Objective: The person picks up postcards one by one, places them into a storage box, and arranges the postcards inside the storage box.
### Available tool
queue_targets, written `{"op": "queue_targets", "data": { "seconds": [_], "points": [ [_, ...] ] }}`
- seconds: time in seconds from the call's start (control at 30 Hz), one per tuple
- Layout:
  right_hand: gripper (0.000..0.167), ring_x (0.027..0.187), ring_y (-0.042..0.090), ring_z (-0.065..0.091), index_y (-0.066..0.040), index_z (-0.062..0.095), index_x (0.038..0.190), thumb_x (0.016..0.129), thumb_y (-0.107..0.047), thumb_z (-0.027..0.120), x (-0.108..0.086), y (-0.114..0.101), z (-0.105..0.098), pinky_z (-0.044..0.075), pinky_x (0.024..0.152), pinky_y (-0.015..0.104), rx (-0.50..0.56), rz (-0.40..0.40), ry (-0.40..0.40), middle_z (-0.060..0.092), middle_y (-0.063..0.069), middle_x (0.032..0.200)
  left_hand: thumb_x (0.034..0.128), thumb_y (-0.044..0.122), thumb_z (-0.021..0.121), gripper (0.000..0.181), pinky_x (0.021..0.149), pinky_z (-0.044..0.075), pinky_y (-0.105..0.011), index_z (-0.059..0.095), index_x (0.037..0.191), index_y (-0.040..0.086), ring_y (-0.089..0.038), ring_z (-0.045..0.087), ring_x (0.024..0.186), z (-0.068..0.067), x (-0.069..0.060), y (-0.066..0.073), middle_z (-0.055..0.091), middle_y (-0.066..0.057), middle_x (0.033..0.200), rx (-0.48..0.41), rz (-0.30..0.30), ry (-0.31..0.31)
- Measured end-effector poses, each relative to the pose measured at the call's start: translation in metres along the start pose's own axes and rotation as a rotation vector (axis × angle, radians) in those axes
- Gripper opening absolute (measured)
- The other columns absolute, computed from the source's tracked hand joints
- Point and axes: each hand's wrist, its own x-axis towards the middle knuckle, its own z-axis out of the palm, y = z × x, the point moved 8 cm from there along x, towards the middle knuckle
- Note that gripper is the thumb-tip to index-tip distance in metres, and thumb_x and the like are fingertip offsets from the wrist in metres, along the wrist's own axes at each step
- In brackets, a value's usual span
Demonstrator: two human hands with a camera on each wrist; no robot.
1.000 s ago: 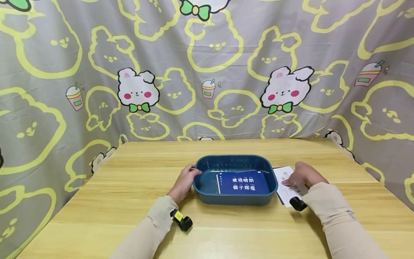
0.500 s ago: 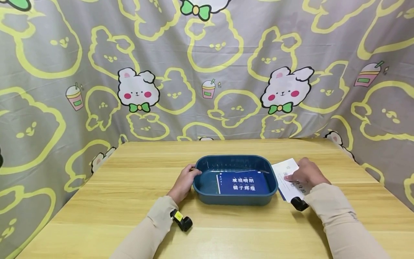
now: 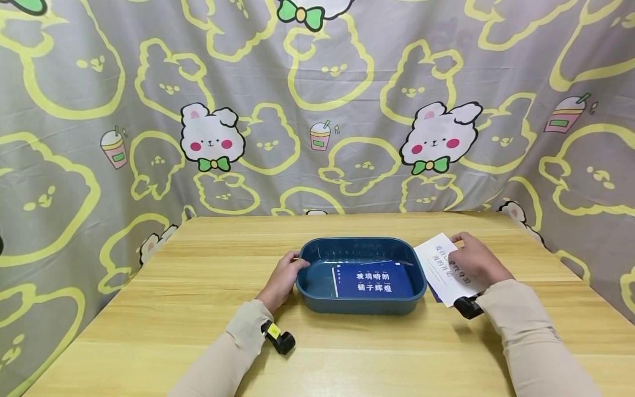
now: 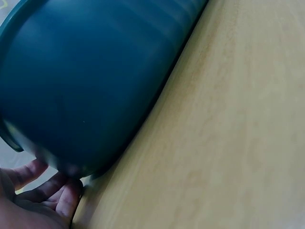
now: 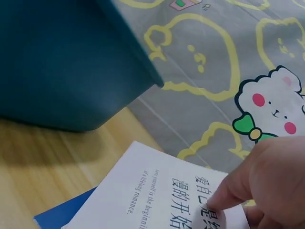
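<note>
A dark blue plastic basin (image 3: 362, 306) stands on the table, and a blue card with white characters (image 3: 372, 280) lies inside it. My left hand (image 3: 284, 278) grips the basin's left end, thumb over the rim; in the left wrist view its fingers (image 4: 69, 198) touch the outer wall. To the right of the basin, my right hand (image 3: 476, 259) pinches a white card with black printed characters (image 3: 441, 264), thumb on top. A blue edge (image 5: 64, 210) shows beneath the white card; whether the hand holds that piece too, I cannot tell.
The wooden table (image 3: 198, 309) ends at a grey patterned curtain (image 3: 278, 182) along the back and sides. A black wrist camera (image 3: 280, 339) sits at the left cuff, and another black camera (image 3: 468, 307) at the right cuff.
The white card has moved up and away from me, and the blue edge beneath it has shifted along. My right hand has moved with it. Basin and left hand stay put.
</note>
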Motion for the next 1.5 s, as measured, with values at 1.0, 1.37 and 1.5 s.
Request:
{"op": "queue_targets", "data": {
  "seconds": [1.0,1.37,1.5],
  "points": [
    [0.054,0.068,0.025,0.063,-0.005,0.041,0.143,0.09,-0.013,0.044,-0.009,-0.02,-0.029,0.054,0.054,0.042,0.067,0.027,0.119,0.054,0.033,0.117,0.0915,0.012,0.051,0.033,0.104,0.034,-0.05,0.053,0.12,-0.003,-0.033,0.045,0.116,0.0,-0.001,-0.001,0.052,-0.018,0.124,-0.006,-0.016,0.006],
    [0.054,0.068,0.025,0.064,-0.005,0.044,0.142,0.088,-0.011,0.043,-0.014,-0.031,-0.036,0.053,0.051,0.04,0.065,0.018,0.182,0.054,0.034,0.118,0.0909,0.01,0.052,0.032,0.102,0.036,-0.047,0.054,0.12,-0.005,-0.032,0.047,0.113,0.0,0.0,0.002,0.053,-0.019,0.122,-0.005,0.013,0.014],
    [0.053,0.069,0.025,0.064,-0.004,0.044,0.142,0.089,-0.011,0.043,-0.016,-0.034,-0.037,0.053,0.052,0.038,0.059,0.008,0.194,0.055,0.033,0.117,0.0918,0.01,0.051,0.032,0.103,0.035,-0.047,0.054,0.12,-0.005,-0.031,0.047,0.115,0.0,0.0,0.001,0.053,-0.018,0.123,-0.005,0.014,0.012]
  ]
}}
